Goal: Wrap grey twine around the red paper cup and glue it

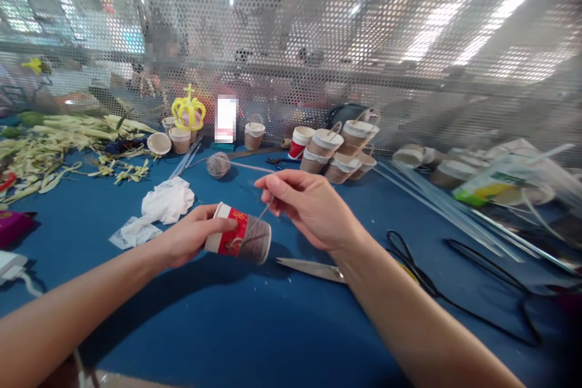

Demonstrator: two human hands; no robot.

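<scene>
My left hand (193, 235) is wrapped round a red and white paper cup (231, 231), tilted on its side above the blue table. Grey-brown yarn (257, 239) is wound about one end of the cup. From there a strand runs up to my right hand (300, 200), whose thumb and fingers pinch it. Beyond the fingers the strand leads back to a ball of yarn (219, 165) on the table. A pair of scissors (313, 269) lies below my right hand, its handles hidden behind the forearm.
Yarn-wrapped cups (322, 144) with loop handles stand at the back. White crumpled cloth (167, 200) lies left of centre, plant strips (54, 139) far left. Clear rods (450, 206) and a black cord (477, 315) lie right. A perforated metal screen (282, 24) closes the rear.
</scene>
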